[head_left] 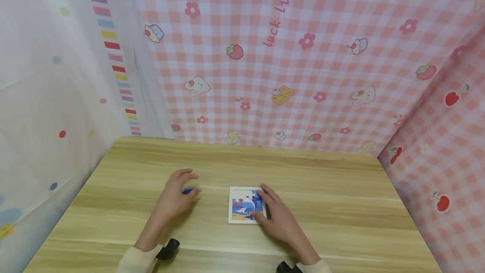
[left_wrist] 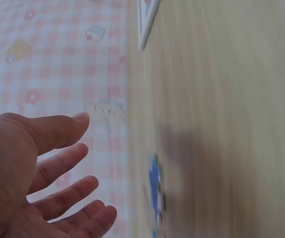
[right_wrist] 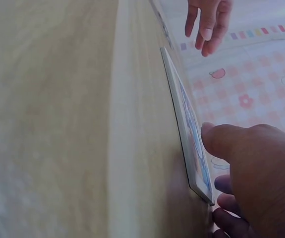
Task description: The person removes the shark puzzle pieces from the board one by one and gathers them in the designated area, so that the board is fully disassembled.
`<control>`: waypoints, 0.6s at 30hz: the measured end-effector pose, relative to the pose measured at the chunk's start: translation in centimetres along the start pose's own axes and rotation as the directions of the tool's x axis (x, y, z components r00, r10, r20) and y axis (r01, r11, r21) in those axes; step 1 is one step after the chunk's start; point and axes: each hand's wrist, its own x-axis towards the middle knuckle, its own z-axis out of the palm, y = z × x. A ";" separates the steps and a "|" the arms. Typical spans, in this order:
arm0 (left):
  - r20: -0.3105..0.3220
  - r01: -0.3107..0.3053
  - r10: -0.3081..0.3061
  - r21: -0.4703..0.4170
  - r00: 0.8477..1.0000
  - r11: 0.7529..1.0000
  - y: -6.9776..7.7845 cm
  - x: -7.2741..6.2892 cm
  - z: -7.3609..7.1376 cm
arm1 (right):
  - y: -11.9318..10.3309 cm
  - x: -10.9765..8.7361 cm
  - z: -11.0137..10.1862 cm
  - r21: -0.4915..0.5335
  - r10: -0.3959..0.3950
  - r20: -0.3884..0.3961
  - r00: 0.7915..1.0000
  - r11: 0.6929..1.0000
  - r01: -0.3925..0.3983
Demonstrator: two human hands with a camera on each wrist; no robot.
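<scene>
A square jigsaw puzzle (head_left: 242,210) in a white frame lies on the table, its blue sea picture partly filled in with pale gaps at the upper left. My right hand (head_left: 280,218) rests at the puzzle's right side, thumb over the lower right part and a finger by the upper right corner. In the right wrist view the puzzle (right_wrist: 194,144) appears edge-on beside that thumb. To the left, my left hand (head_left: 177,195) hovers with spread, slightly bent fingers over blue puzzle pieces (left_wrist: 155,188). These pieces lie apart from its fingers, partly hidden in the head view.
A wood-grain table (head_left: 326,184) stretches around both hands. Behind it hangs a pink checked cloth (head_left: 265,75), with another on the right and a white dotted cloth (head_left: 45,108) on the left. Black wrist cameras (head_left: 168,249) sit at the cuffs.
</scene>
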 end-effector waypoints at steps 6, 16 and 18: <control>0.009 -0.022 0.022 -0.033 1.000 0.999 1.7 0.6 1.5 | 0.0 0.0 -0.3 -0.013 -0.012 0.004 1.000 1.000 0.012; 0.056 -0.052 0.055 -0.041 0.997 0.998 3.9 0.9 5.0 | 0.7 -0.5 -0.5 -0.091 -0.030 -0.025 0.999 0.995 0.028; 0.067 -0.074 0.077 -0.042 0.995 0.996 4.4 1.0 5.6 | 0.8 -0.5 -0.5 -0.091 -0.032 -0.020 0.999 0.995 0.031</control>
